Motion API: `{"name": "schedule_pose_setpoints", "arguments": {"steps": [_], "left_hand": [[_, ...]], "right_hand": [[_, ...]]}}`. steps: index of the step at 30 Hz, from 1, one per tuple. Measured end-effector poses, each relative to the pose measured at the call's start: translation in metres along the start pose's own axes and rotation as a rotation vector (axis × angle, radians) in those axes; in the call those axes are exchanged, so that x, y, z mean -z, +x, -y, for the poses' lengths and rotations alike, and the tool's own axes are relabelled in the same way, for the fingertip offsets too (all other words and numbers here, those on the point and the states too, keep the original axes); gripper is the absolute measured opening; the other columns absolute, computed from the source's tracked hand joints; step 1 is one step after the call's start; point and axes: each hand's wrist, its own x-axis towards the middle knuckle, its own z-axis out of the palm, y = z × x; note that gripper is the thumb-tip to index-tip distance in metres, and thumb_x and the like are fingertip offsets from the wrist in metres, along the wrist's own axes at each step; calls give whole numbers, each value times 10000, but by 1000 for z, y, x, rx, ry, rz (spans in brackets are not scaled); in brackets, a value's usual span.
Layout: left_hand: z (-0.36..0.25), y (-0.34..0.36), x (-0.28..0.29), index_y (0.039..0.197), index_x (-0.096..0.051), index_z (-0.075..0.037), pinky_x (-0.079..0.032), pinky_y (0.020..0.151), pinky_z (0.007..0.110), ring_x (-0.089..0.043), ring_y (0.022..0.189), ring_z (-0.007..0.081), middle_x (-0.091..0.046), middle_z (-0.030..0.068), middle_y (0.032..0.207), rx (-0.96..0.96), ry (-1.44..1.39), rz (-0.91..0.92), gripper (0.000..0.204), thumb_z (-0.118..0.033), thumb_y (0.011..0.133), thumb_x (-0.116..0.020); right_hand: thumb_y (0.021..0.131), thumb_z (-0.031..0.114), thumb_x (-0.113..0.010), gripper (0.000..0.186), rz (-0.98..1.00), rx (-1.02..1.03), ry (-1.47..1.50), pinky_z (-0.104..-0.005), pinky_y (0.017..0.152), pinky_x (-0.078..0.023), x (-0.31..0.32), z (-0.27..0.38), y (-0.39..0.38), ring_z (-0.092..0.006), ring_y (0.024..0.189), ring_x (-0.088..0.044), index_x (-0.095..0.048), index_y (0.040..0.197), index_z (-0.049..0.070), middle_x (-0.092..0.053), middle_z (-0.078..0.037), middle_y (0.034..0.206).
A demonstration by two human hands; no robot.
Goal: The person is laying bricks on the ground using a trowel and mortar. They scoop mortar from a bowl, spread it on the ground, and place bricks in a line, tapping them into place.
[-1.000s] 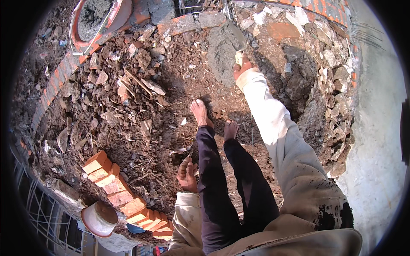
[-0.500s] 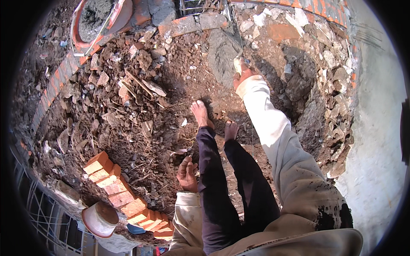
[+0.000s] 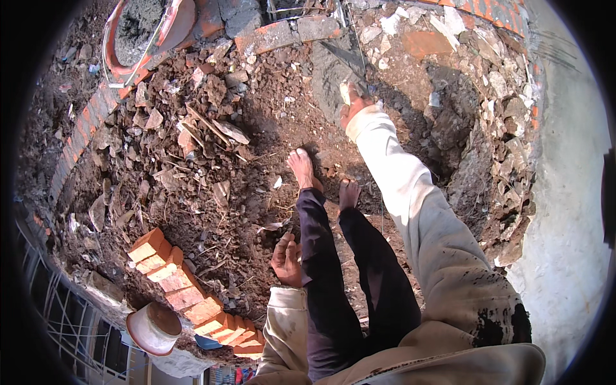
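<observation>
Brown, rubble-strewn earth (image 3: pixel 276 144) fills most of the view, bounded on the right by a smooth pale grey surface (image 3: pixel 564 224) and on the left by a curved course of orange brick and grey joints (image 3: pixel 95 110). Two dark-trousered legs (image 3: pixel 328 282) end in bare feet on the earth. Left of them runs a leaning row of orange rectangular bricks (image 3: pixel 184 297). Farther off lie a round orange basin (image 3: pixel 184 24) containing grey mortar, at upper left, and a spread patch of wet grey mortar (image 3: pixel 328 80), upper centre. Near the bricks' lower end stands a whitish round bucket (image 3: pixel 154 330). The person's right hand (image 3: pixel 357 106) is clamped on a pale-handled hand tool (image 3: pixel 346 94) at the mortar patch's right edge; its blade is hard to make out. Beside the left leg, the left hand (image 3: pixel 287 262) has curled fingers; whether they enclose anything cannot be told.
</observation>
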Motion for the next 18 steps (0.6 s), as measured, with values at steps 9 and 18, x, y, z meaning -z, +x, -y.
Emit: {"name": "schedule_pose_setpoints", "arguments": {"steps": [9, 18], "left_hand": [[-7, 2, -4, 1181, -565, 1, -520, 730, 286, -622, 830, 157, -618, 99, 1097, -24, -17, 15, 378, -240, 893, -612], [-6, 4, 1, 1210, -551, -23, -510, 748, 302, -628, 877, 177, -607, 93, 1140, -17, 13, 41, 401, -268, 897, -603]], "right_hand": [[820, 228, -578, 767, 258, -55, -34, -417, 930, -450, -11, 12, -8, -363, 1041, -568, -170, 1470, 219, -551, -203, 1162], [789, 221, -565, 750, -6, -153, 87, -434, 827, -494, -27, -12, -16, -373, 930, -605, -230, 1452, 118, -555, -233, 1070]]}}
